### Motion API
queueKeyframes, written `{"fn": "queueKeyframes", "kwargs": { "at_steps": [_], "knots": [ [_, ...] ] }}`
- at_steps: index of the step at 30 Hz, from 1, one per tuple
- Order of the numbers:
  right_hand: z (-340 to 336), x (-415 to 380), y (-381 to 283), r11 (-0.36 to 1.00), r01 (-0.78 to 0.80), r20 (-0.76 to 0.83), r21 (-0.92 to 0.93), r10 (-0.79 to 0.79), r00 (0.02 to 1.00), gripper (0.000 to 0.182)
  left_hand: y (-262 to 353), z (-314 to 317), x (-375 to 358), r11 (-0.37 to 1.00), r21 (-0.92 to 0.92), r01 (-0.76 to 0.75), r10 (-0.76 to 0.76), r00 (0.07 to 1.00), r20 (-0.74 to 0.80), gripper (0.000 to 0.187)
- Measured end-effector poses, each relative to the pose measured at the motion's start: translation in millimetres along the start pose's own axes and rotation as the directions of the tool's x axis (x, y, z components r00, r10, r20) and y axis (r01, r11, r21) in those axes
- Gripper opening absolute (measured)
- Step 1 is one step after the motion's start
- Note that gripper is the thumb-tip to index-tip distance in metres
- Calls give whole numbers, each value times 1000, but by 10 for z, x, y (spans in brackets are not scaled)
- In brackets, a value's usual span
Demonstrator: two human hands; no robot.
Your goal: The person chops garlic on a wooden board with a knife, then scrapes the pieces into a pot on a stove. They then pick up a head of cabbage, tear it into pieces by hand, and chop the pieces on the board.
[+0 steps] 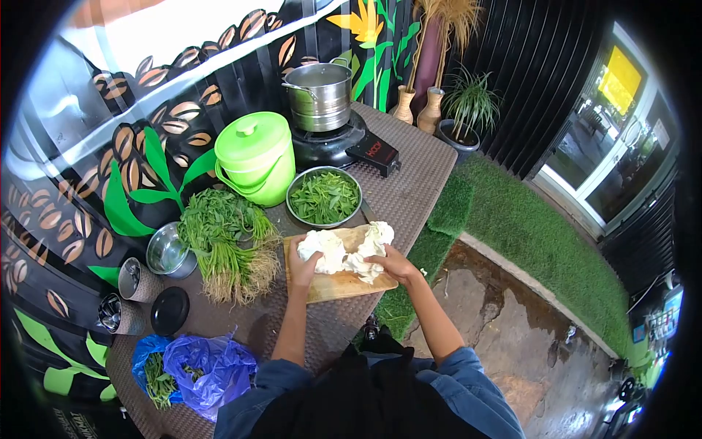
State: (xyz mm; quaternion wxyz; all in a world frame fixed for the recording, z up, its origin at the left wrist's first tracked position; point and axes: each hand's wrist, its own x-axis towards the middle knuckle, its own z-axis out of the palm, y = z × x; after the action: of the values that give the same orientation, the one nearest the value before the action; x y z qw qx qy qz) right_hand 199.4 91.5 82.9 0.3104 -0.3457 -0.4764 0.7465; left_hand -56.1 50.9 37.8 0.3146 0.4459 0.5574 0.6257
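Observation:
Over a wooden cutting board (329, 291), my left hand (303, 265) holds a white, lumpy piece of dough-like material (327, 249). A second white piece (374, 249) is in my right hand (395, 265), and the two pieces nearly meet in the middle. My fingers wrap round the outer sides, thumbs on top. Behind the board stands a metal bowl of cut green leaves (325, 197). A knife (368, 212) lies partly visible between bowl and board. Left of the board rests a big bunch of rooted greens (230, 245).
A lidded green bucket (255, 157) and a steel pot (319, 99) on a black gas stove (329, 150) stand at the back. Toward the left are a metal bowl (170, 250), utensil holders (139, 280), a black lid (170, 310) and blue plastic bags (208, 369).

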Motion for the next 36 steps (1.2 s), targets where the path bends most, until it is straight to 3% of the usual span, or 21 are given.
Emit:
{"fn": "queueKeyframes", "kwargs": {
  "at_steps": [2, 4, 5, 6, 8, 14, 16, 17, 20, 22, 23, 24, 26, 28, 30, 32, 34, 36],
  "knots": [
    [-40, -11, 18, 999, -46, -33, -20, 45, 998, 52, -35, 5, -35, 949, -257, 181, -221, 965, -138, 59],
    [-48, -47, -18, 939, -193, -199, -283, 140, 970, 50, 4, -44, 0, 932, -316, 176, -243, 952, -188, 58],
    [-41, -74, -29, 925, -210, -224, -316, 142, 964, 50, 28, -58, 27, 913, -372, 166, -268, 933, -239, 58],
    [-50, -83, -33, 925, -206, -223, -320, 138, 965, 50, 138, -60, 45, 913, -374, 162, -264, 934, -240, 58],
    [-54, -83, -13, 954, -162, -119, -254, 135, 984, 51, 426, -95, 96, 774, -605, 187, -366, 912, -186, 57],
    [21, 5, 85, 971, -149, -39, -186, 144, 989, 40, 445, -38, 591, 718, -655, 236, -329, 944, -19, 64],
    [25, 48, 159, 976, -150, -8, -156, 150, 989, 39, 569, 133, 778, 714, -658, 239, -358, 932, -50, 46],
    [29, 71, 193, 974, -162, -30, -158, 160, 987, 40, 631, 203, 869, 715, -659, 234, -355, 933, -53, 46],
    [52, 90, 228, 969, -185, -79, -167, 174, 982, 40, 643, 320, 1082, 789, -573, 221, -313, 947, -66, 57],
    [49, 90, 232, 970, -178, -109, -162, 162, 981, 39, 206, 378, 1273, 842, -498, 207, -256, 966, -32, 64],
    [30, 98, 217, 971, -177, -113, -162, 160, 981, 39, -96, 384, 1348, 932, -350, 90, -131, 987, -97, 59],
    [14, 101, 215, 970, -168, -94, -176, 153, 984, 42, -98, 367, 1292, 932, -351, 92, -132, 987, -92, 59],
    [4, 112, 223, 968, -148, -51, -202, 141, 989, 47, 7, 302, 1135, 994, 109, -30, 41, 994, -105, 52],
    [20, 122, 159, 940, -170, -78, -296, 154, 985, 54, 18, 250, 1025, 992, 127, -20, 35, 993, -117, 54],
    [35, 163, 188, 900, -192, -102, -391, 165, 981, 60, 61, 206, 934, 954, 268, -136, 173, 977, -120, 62],
    [60, 270, 300, 826, -96, -225, -555, -39, 974, 70, 137, 179, 843, 930, 332, -154, 203, 972, -119, 63],
    [163, 211, 200, 846, -129, -279, -518, -24, 960, 72, 288, 184, 707, 903, 393, -174, 235, 966, -110, 63],
    [220, 177, 125, 890, -137, -281, -435, 10, 960, 67, 465, 196, 509, 750, 631, -201, 381, 910, -163, 56]
  ]
}}
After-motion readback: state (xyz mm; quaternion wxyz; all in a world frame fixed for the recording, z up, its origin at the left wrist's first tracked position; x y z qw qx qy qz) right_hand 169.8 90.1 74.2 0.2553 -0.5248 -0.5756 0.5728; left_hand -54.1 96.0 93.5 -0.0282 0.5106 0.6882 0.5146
